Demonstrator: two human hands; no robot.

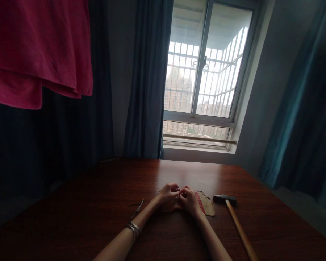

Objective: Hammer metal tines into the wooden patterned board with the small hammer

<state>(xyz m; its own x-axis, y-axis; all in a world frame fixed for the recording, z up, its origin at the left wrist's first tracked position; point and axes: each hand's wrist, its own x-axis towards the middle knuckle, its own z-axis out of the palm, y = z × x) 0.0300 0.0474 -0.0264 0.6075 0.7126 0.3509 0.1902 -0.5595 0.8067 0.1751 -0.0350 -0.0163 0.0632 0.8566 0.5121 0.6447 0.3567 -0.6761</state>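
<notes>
My left hand [169, 193] and my right hand [189, 199] meet over the table, thumbs and fingers pinched together. Something small, with a hint of red, shows at the fingertips, but I cannot make out what it is. Beneath and beside the hands lies a flat tan piece [210, 207] with a red pattern, rows of small dark holes or marks and a notched far edge. The hands hide much of it. Just left of my left forearm are thin, dark metal tools [137, 209], too small to name.
A hammer [235, 219] with a wooden handle lies on the brown wooden table [103, 232] to the right, its head away from me. A pink cloth [40, 50] hangs at upper left. Behind the table are a barred window [194, 116] and dark blue curtains [149, 79].
</notes>
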